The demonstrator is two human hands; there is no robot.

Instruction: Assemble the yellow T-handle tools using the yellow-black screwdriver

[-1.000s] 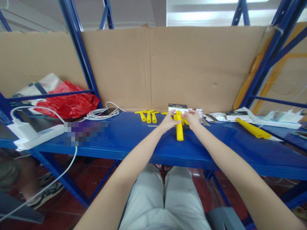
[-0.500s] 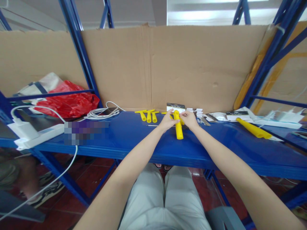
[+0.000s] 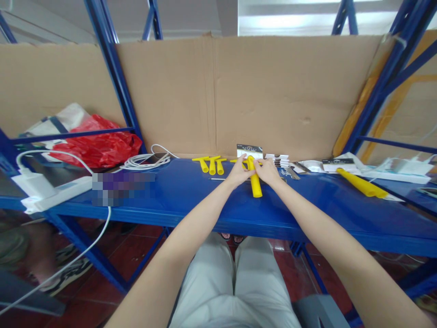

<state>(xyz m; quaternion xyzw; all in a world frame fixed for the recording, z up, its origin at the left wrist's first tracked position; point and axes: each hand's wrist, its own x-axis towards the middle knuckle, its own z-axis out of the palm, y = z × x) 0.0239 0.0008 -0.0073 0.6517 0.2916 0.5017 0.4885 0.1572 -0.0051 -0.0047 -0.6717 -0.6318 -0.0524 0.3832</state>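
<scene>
A yellow plastic handle lies lengthwise on the blue shelf, its far end between both hands. My left hand grips that far end from the left with curled fingers. My right hand pinches the same end from the right; whether a small part sits in its fingertips is hidden. Three more yellow T-shaped handles lie side by side just left of the hands. A black-and-white card pack stands right behind the hands.
A long yellow piece lies at the right among white packs. Coiled white cable, a red plastic bag and a white power strip with plug sit at the left. Cardboard backs the shelf. Another person's leg shows lower left.
Both hands have closed in on the far end of the yellow handle; the right hand moved left from the white packs onto it. The handle shifted slightly away from me.
</scene>
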